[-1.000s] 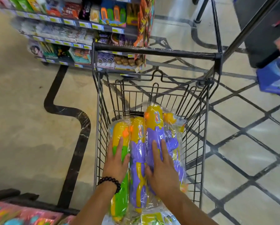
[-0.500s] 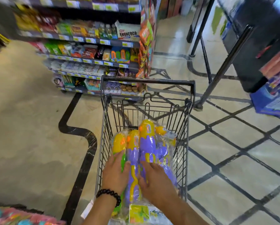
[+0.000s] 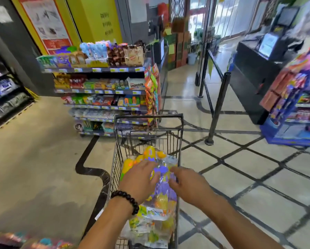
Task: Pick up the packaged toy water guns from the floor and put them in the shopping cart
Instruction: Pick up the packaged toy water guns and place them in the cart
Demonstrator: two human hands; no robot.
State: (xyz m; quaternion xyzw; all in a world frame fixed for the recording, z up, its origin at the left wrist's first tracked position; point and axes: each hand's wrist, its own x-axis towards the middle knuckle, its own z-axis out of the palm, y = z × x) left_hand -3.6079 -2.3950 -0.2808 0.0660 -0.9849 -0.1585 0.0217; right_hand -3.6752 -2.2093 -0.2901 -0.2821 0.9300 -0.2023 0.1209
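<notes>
The left hand [image 3: 139, 182], a dark bead bracelet [image 3: 126, 199] at its wrist, lies with fingers extended over the yellow, purple and green toy water guns in clear crinkly plastic packaging [image 3: 156, 200], which are piled inside the black wire shopping cart [image 3: 148, 123]. To the right, the right hand [image 3: 188, 184] hovers just over the same pile, fingers loosely bent and gripping nothing that I can see. The packs look light, hollow and fairly stiff inside, but their glossy film is likely slippery and noisy; gripping a gun's body through the bag seems surer than pinching loose film.
</notes>
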